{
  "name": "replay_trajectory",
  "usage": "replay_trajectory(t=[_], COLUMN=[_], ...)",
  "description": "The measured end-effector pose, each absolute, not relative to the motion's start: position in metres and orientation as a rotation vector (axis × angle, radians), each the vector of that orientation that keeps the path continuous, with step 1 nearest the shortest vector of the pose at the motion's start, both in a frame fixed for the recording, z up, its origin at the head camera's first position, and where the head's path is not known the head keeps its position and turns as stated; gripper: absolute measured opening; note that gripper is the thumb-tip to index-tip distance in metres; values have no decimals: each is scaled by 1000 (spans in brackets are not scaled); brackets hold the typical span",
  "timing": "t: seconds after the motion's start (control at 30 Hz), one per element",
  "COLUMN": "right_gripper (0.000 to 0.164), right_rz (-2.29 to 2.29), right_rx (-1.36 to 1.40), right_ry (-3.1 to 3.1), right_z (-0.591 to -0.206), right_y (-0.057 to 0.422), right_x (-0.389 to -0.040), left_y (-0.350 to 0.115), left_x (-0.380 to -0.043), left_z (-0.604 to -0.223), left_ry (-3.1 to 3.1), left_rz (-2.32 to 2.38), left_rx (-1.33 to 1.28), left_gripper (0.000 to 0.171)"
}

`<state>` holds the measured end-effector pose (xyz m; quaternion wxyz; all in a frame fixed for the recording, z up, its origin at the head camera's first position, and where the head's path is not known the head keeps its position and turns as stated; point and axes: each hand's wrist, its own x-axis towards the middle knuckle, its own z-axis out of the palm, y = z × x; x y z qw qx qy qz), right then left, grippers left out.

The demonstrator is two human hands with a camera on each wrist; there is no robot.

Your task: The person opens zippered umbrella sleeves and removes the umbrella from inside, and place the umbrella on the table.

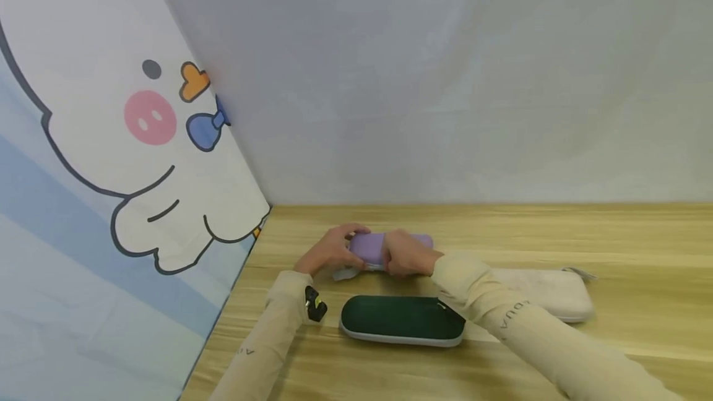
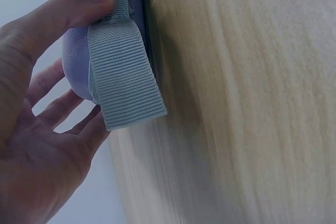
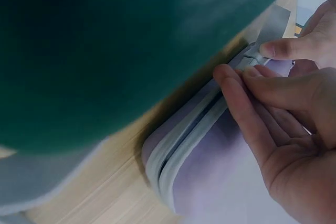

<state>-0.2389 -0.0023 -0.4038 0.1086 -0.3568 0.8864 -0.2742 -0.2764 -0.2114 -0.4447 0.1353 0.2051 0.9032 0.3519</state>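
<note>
A purple zip case [image 1: 366, 247] lies on the wooden table near the wall. My left hand [image 1: 334, 248] holds its left end, fingers around the far side and thumb pressed on the pale ribbon tab [image 2: 126, 74] by the zip. My right hand [image 1: 406, 254] is at the near side of the case. In the right wrist view, its thumb and index finger pinch the zip pull, which the fingertips hide, close to the left thumb. Between the pale zip tapes [image 3: 191, 129], a dark gap runs toward the right end of the case.
A dark green case [image 1: 398, 317] with a pale edge lies nearer to me. To the right is a white case [image 1: 551, 293] with a grey strap, partly behind my right sleeve [image 1: 518, 308]. A pale wall stands behind; a cartoon-printed cloth [image 1: 111, 159] hangs at left.
</note>
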Motion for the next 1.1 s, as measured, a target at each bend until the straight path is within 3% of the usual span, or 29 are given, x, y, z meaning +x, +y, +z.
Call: replay_trajectory(t=[0.57, 1.1], right_gripper=[18, 11], right_rz=[-743, -948], right_rx=[-1062, -1014], right_ry=[2700, 2546], right_z=[-405, -394], right_y=[-29, -6], right_x=[-242, -240], left_y=[-211, -205], left_x=[-275, -272], left_z=[-437, -433], left_ry=[2596, 2647], left_rz=[995, 926], left_rx=[596, 616], left_gripper=[69, 77])
